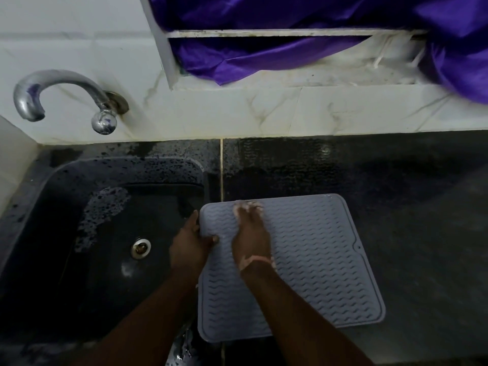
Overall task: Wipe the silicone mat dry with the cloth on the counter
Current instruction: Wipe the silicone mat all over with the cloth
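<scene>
Dim rm: dark counter (396, 180) w/ sink (105, 233), marble wall (237, 114), purple curtain (290, 11).

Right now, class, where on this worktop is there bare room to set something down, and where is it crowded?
Bare counter lies right of the silicone mat, and behind it up to the tiled wall. Crowded: the mat's left edge by the sink, gripped by the left hand, with the right hand pressing beside it.
</scene>
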